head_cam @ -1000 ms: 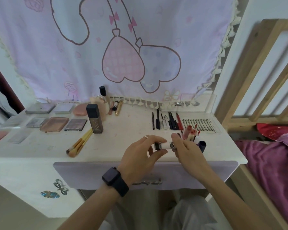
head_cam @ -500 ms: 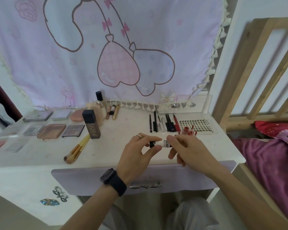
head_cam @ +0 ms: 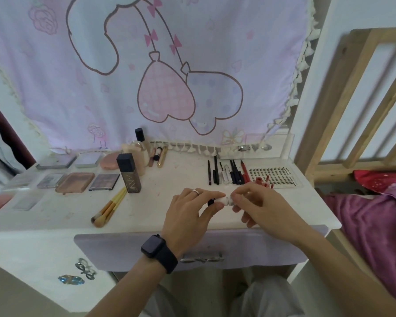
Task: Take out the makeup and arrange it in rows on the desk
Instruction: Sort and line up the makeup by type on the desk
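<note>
The cloth (head_cam: 101, 99) is pale lilac with brown-outlined pink and lavender hearts, the desk (head_cam: 165, 179) white, its drawer (head_cam: 124, 248) lilac, the brushes (head_cam: 110, 205) yellow-handled, the watch (head_cam: 157, 249) black.

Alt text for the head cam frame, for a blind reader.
Both hands, left hand and right hand, pinch a small white tube between them over a white desk. Behind them lie a row of pencils at right, palettes at left, brushes and an upright dark bottle, with a pink cartoon curtain at the back.

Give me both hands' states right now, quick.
Left hand: closed, pinching the dark end of a small white tube.
Right hand: closed, pinching the same tube's other end.
</note>
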Available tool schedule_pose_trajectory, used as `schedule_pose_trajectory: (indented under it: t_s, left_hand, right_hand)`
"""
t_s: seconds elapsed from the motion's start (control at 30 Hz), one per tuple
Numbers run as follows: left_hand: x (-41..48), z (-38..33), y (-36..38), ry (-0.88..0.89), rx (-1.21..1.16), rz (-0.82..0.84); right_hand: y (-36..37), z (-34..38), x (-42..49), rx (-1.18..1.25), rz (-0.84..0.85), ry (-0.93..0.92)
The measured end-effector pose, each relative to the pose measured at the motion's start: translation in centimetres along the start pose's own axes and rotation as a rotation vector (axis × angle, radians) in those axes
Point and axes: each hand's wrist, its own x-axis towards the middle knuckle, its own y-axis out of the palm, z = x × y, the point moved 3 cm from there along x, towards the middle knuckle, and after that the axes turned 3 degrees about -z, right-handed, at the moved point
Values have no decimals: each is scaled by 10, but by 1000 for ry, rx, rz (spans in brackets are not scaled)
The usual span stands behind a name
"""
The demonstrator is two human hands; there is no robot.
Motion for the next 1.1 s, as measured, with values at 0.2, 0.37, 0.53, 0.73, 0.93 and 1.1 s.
schedule_pose_trajectory:
  t_s: [0.2,0.37,0.53,0.73,0.93,1.1]
  left_hand:
    - [0,0,1,-4,-12,2]
    - [1,1,0,77,89,-32]
    - [3,1,0,313,325,-75]
    - [7,4,-2,293,313,-114]
    - [6,5,0,264,312,-89]
    - [7,5,3,211,252,-66]
  right_hand:
    - [2,4,1,-21,15,-8]
    - [2,5,4,-10,-15,15]
    - [3,5,3,-53,9,-35]
    - [1,8,6,-94,-2,2]
    - [-4,11,7,-173,-4,-41]
    - [-8,15,4,-172,-66,-158]
